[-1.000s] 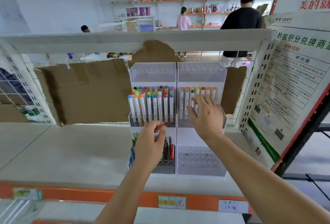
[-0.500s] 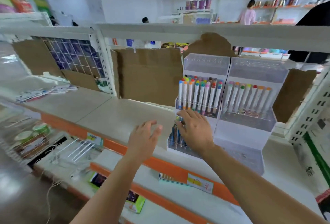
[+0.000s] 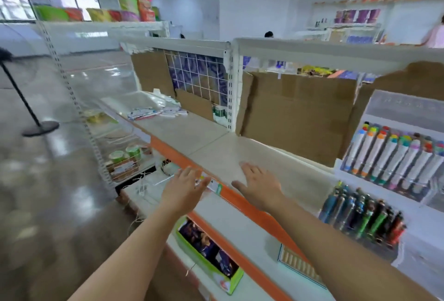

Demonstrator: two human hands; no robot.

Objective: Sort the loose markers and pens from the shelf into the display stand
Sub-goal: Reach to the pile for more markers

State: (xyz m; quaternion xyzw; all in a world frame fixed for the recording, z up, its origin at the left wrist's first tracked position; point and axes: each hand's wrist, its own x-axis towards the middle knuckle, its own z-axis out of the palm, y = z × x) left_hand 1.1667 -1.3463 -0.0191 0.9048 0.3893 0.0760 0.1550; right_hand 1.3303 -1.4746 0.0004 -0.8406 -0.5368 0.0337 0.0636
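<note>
Hands first, seen from your head camera: your left hand point(image 3: 185, 189) reaches out over the orange front edge of the shelf point(image 3: 216, 147), fingers straight and spread, holding nothing. Your right hand point(image 3: 258, 186) hangs just above the shelf near the same front edge, palm down, fingers loosely spread, also holding nothing. The two hands are near each other but apart.

Your display stand point(image 3: 406, 108) sits at the right end of the shelf, well apart from both hands. Its middle tier holds a row of white markers point(image 3: 394, 156) with coloured caps, standing tilted in the clear holder. The lower front tier holds dark pens point(image 3: 365, 212) in blue, green and red, packed close together.

Toward the far left end of the shelf lies a small heap of loose items point(image 3: 156, 112); blur keeps you from telling whether these are markers, pens or packets. Brown cardboard point(image 3: 295, 113) lines the back of the shelf behind your hands. On the lower shelf, under your left forearm, lies a green box point(image 3: 209, 255).
</note>
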